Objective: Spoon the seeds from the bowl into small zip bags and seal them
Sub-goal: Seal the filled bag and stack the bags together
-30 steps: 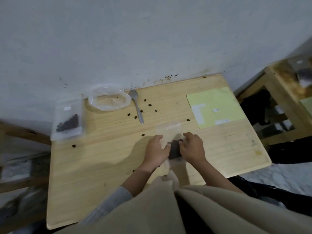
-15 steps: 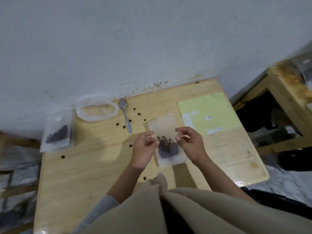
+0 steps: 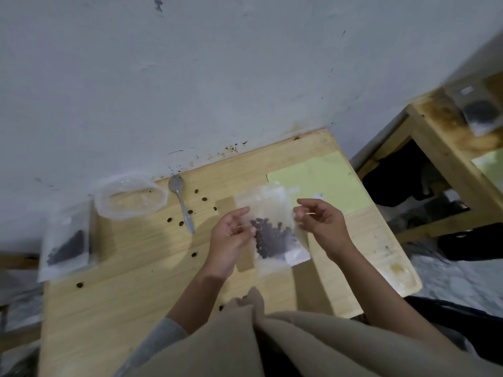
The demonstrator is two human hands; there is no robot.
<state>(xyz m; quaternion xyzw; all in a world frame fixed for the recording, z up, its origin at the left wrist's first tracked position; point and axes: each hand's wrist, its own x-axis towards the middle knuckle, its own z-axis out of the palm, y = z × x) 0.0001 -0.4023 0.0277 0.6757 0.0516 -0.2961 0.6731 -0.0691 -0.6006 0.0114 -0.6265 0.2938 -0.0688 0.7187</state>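
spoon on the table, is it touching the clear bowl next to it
Apart. The head view shows the spoon lying right of the clear bowl, with a strip of bare table between them.

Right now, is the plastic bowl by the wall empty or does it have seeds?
Empty: the clear bowl shows only table wood through it.

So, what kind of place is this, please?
Probably a plain room at home used as a makeshift workspace, not a shop or lab: a small wooden table against a stained grey wall, a second rough wooden table alongside, and seeds scattered around.
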